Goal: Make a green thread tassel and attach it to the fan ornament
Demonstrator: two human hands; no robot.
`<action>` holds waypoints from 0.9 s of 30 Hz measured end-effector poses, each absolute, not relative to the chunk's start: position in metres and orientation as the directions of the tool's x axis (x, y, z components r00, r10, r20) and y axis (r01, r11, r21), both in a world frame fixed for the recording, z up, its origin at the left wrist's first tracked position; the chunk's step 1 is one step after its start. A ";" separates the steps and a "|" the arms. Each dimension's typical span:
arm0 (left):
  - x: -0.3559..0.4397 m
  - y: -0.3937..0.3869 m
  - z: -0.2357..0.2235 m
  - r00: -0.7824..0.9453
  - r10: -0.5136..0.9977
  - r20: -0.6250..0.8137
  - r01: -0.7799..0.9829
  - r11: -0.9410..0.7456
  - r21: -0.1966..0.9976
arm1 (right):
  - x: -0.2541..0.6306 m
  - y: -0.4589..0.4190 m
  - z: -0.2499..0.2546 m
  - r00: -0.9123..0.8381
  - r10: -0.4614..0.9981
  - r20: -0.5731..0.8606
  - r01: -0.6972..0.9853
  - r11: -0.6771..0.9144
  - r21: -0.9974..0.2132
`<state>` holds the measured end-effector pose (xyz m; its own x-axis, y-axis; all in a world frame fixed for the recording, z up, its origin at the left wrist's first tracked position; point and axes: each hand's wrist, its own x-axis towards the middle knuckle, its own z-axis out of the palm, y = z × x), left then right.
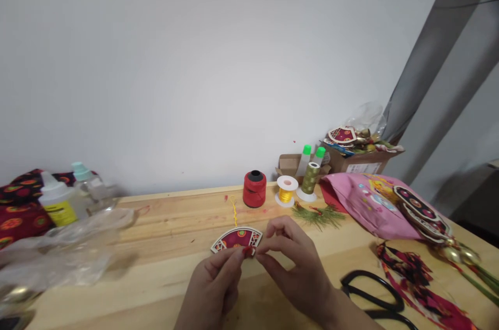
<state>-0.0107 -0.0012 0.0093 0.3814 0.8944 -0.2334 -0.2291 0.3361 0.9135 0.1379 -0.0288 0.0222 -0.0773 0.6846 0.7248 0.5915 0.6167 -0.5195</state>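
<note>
A fan-shaped ornament [237, 237] with a pale lattice frame and a dark red patterned middle lies on the table, a yellow cord loop [234, 211] running from its top. At its lower edge, my left hand [216, 283] is closed, thumb and forefinger pinching a small red piece [248, 251] whose exact kind I cannot make out. My right hand [298, 262] comes in from the other side, its thumb and forefinger pinched together close to that red piece. Whatever those right fingertips hold is too small to see. Both hands cover the ornament's lower edge.
Behind stand a red thread spool [254, 189], a yellow one [286, 192] and an olive one [311, 179]. Black-handled scissors [374, 291] and fabric scraps [424, 293] lie right, near a pink bag [370, 205]. Glue bottles [62, 200] and plastic film [66, 252] are left.
</note>
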 end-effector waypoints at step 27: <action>-0.010 0.000 0.000 0.362 0.909 -0.207 -0.210 0.295 0.932 | 0.127 -0.033 0.024 0.030 0.710 0.704 0.612 0.544 -0.574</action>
